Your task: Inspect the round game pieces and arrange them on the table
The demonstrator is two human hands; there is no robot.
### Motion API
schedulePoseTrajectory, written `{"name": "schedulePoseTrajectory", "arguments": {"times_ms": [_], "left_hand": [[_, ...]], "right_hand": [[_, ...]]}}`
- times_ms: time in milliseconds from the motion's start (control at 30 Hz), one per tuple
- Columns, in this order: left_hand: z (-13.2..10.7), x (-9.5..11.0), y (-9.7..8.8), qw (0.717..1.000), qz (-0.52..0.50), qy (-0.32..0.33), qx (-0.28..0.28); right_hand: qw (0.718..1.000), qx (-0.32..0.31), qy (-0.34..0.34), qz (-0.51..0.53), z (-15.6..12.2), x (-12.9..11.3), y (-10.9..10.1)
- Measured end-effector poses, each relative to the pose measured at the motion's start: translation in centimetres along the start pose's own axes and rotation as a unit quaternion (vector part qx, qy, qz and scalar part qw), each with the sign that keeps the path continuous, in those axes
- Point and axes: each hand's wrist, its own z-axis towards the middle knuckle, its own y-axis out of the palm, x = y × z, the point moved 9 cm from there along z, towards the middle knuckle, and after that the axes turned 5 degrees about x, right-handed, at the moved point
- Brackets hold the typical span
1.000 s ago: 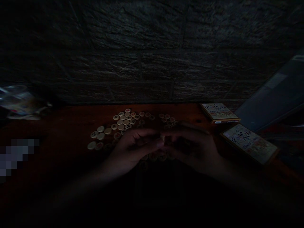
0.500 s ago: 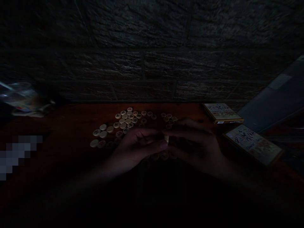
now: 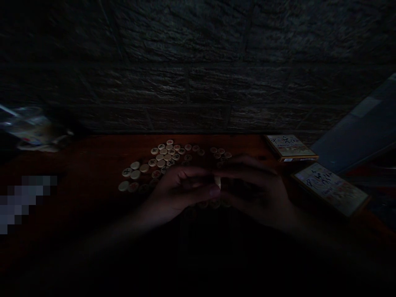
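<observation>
In the dim middle of the view, my left hand (image 3: 179, 189) pinches a pale xiangqi piece (image 3: 218, 182) on edge between thumb and fingers. From the other side my right hand (image 3: 256, 185) closes its fingertips on the same piece; shadow hides just how they touch it. Loose round pieces (image 3: 167, 157), some with red or black characters and some blank side up, lie on the table beyond my left hand. A smaller cluster (image 3: 218, 156) lies just past my right fingers. More pieces (image 3: 215, 203) show faintly below my hands.
Two flat game boxes, one behind (image 3: 291, 147) and one nearer (image 3: 331, 187), rest on the right of the reddish wooden table (image 3: 102, 154). A clear plastic cup with a straw (image 3: 27, 123) stands at the left. A stone-block wall (image 3: 198, 82) rises behind the table.
Both hands stay almost where they were, still around the piece. The view has shifted very slightly; the pieces on the table keep their arrangement.
</observation>
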Motion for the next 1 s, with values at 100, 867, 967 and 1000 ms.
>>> {"name": "schedulePoseTrajectory", "arguments": {"times_ms": [100,867,967,1000], "left_hand": [[-0.04,0.18,0.05,1.0,-0.002,0.006,-0.001],[-0.28,0.13,-0.1,0.999,0.03,-0.008,0.019],[-0.29,0.08,-0.24,0.999,0.027,-0.016,0.027],[-0.29,0.09,-0.28,0.999,0.027,-0.018,0.03]], "right_hand": [[1.0,0.0,0.002,0.004,0.03,-0.05,0.07],[1.0,-0.006,0.011,-0.001,-0.2,0.22,0.2],[1.0,-0.009,0.007,0.004,-0.2,0.22,0.21],[1.0,-0.009,0.006,0.005,-0.21,0.23,0.2]]}}
